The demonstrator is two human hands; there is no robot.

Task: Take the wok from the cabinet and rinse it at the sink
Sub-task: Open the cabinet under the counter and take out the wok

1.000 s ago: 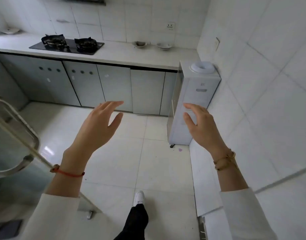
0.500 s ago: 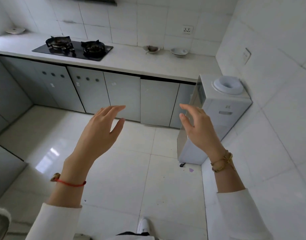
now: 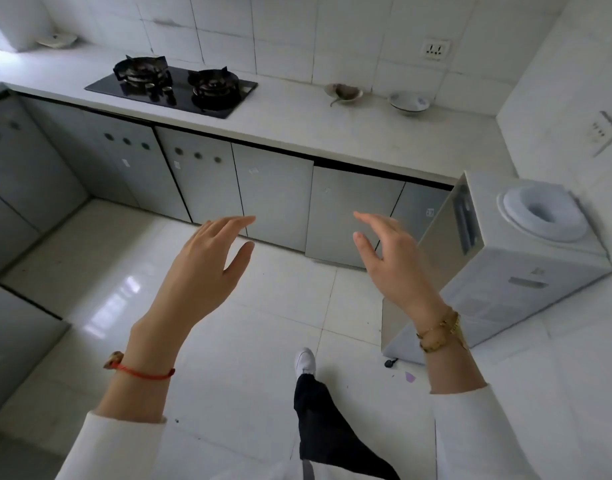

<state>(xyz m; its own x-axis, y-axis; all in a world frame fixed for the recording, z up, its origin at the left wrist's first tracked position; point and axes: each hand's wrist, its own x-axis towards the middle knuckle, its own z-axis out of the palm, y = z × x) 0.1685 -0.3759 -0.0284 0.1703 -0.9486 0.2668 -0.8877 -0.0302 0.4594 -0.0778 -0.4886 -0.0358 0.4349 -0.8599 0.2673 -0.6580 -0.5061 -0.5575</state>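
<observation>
Grey cabinet doors point(image 3: 273, 199), all closed, run below the countertop point(image 3: 297, 126); the wok is out of sight, perhaps behind them. Left hand point(image 3: 200, 268) and right hand point(image 3: 394, 261) hover before the doors, fingers loosely spread, holding nothing.

Floor point(image 3: 256, 327): glossy white tile w/ window glare, dark grout lines. Wall point(image 3: 287, 32): glazed white tile, smooth. Counter point(image 3: 297, 126): white, smooth, matt-ish. Hob point(image 3: 173, 91): glossy black glass, dark metal pan supports. Cabinet doors point(image 3: 273, 195): grey, smooth, satin. Water dispenser point(image 3: 526, 271): white plastic, matt. Bowl point(image 3: 409, 102): white glazed ceramic. Sleeves point(image 3: 484, 434): white cloth. L wrist cord point(image 3: 141, 374): red string; R wrist bracelet point(image 3: 439, 336): gold-tone metal. Shoe point(image 3: 305, 361): white.
</observation>
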